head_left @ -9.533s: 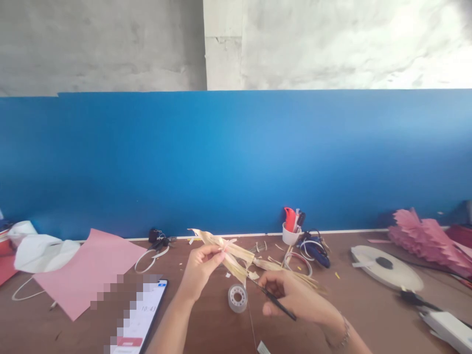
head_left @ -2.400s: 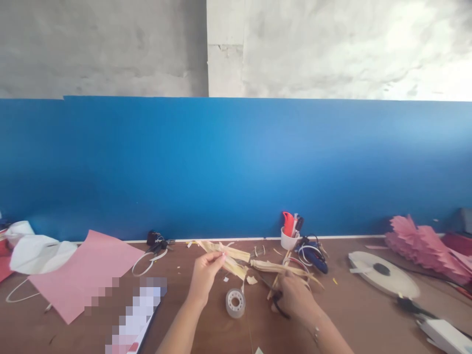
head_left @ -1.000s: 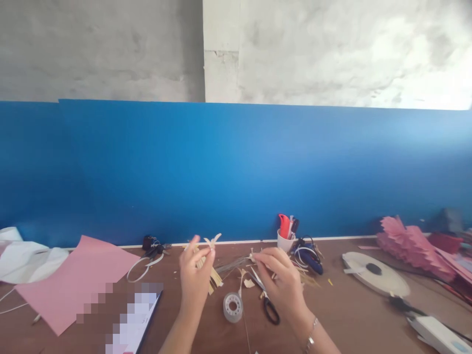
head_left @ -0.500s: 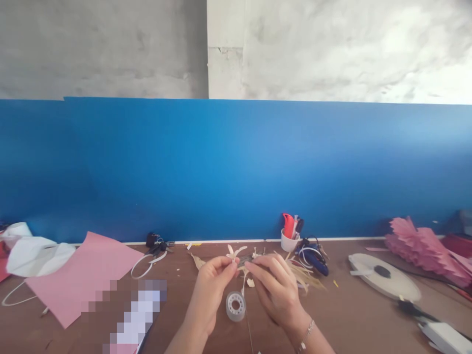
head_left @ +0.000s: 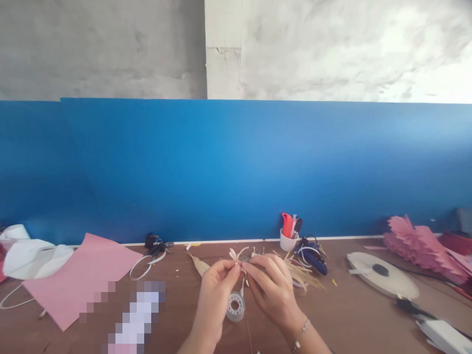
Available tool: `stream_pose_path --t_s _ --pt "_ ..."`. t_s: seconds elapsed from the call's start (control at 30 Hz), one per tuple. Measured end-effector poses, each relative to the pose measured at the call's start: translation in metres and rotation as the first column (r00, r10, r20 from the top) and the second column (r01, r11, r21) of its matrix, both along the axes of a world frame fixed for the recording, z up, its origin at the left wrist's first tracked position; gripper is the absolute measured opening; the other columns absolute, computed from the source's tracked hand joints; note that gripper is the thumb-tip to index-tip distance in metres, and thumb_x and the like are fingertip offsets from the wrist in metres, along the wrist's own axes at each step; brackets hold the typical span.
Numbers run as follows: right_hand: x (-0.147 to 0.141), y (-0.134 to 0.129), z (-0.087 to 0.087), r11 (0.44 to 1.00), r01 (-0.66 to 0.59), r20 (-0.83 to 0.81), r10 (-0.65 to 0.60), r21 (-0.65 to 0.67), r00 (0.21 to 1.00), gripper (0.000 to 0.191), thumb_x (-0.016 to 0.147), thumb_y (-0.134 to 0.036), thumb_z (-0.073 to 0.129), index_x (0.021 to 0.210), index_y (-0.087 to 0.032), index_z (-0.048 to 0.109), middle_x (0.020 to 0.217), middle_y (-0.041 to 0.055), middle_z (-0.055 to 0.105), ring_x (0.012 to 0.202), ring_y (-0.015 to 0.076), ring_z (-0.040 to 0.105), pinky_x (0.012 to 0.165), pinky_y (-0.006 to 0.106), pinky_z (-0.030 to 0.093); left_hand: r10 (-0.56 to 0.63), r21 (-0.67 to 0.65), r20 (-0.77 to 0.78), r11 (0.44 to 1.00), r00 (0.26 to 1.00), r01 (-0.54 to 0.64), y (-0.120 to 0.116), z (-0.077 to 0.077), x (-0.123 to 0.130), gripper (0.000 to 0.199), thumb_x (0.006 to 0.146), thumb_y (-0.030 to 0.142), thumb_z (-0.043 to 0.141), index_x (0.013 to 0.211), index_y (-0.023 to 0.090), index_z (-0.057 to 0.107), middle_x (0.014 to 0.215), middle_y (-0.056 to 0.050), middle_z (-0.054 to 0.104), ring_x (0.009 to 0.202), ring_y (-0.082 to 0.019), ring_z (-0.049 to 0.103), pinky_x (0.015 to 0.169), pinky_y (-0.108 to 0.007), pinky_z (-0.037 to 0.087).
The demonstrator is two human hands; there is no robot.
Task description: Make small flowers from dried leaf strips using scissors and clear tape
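Note:
My left hand (head_left: pixel 214 290) pinches a small pale flower (head_left: pixel 236 255) between thumb and forefinger, its thin petals pointing up. My right hand (head_left: pixel 275 287) is closed, fingertips pressed together against the flower's base; whatever they grip is hidden. Just below the fingers, a roll of clear tape (head_left: pixel 235 306) sits on the table, with a pale strip hanging above it. Behind my right hand lie loose straw-coloured strips (head_left: pixel 300 275). A dry pale husk-like leaf (head_left: pixel 199 265) rests behind my left hand.
A white cup (head_left: pixel 288 241) with a red-handled tool and pens stands near the blue partition (head_left: pixel 236 172). Beside it are blue-handled pliers or scissors (head_left: pixel 315 260). Pink paper (head_left: pixel 84 280) lies left; a white oval reel (head_left: pixel 383 285), pink pleated paper (head_left: pixel 424 248) and a white adapter (head_left: pixel 444 337) lie right.
My right hand has shifted slightly left, bringing its fingertips up against the flower in my left hand. The left hand keeps its pinch. The whole view has shifted a little.

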State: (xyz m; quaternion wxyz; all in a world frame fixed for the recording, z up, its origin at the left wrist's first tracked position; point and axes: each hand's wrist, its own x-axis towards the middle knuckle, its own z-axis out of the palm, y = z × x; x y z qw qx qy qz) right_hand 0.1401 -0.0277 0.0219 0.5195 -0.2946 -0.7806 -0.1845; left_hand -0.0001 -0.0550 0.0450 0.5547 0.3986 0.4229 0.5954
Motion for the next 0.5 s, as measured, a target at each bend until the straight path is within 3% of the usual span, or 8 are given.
stream_pose_path --t_s 0.23,0.33,0.4,0.5 --pt "0.000 0.002 -0.006 0.997 -0.021 -0.004 0.021 -0.075 1.000 0.028 0.083 -0.005 0.054 0.101 -0.023 0.066 0.086 0.0061 0.066 0.076 0.0185 0.058 0.067 0.033 0.046 -0.051 -0.016 0.061 0.999 0.997 0.052 0.003 0.000 -0.004 0.019 0.064 0.034 0.076 0.067 0.015 0.070 0.062 -0.001 0.063 0.070 -0.015 0.057 0.072 -0.024 0.045" --pt "-0.002 0.003 -0.005 0.971 -0.094 -0.241 0.039 -0.221 0.970 0.027 0.083 -0.011 0.055 0.105 -0.023 0.065 0.090 0.0066 0.066 0.081 0.0200 0.059 0.071 0.034 0.048 0.029 -0.022 0.078 0.999 0.997 -0.028 0.004 -0.003 -0.003 0.021 0.062 0.033 0.078 0.069 0.016 0.071 0.067 -0.003 0.067 0.076 -0.017 0.060 0.075 -0.025 0.045" --pt "-0.004 0.002 -0.001 0.888 -0.217 -0.470 0.000 -0.406 0.883 0.023 0.084 -0.020 0.055 0.106 -0.022 0.063 0.095 0.0077 0.066 0.084 0.0214 0.061 0.073 0.034 0.049 0.090 -0.030 0.071 0.996 0.993 -0.088 0.005 -0.005 -0.001 0.022 0.061 0.034 0.078 0.072 0.016 0.071 0.072 -0.004 0.070 0.077 -0.019 0.062 0.077 -0.027 0.046" --pt "-0.006 0.001 0.005 0.608 -0.483 -0.660 -0.093 -0.630 0.745 0.023 0.085 -0.036 0.057 0.097 -0.018 0.066 0.089 0.0076 0.069 0.076 0.0209 0.062 0.067 0.031 0.049 0.116 -0.016 0.038 0.993 0.993 -0.116 0.004 -0.005 0.001 0.023 0.063 0.036 0.076 0.074 0.016 0.072 0.077 -0.006 0.072 0.079 -0.020 0.063 0.077 -0.028 0.046"
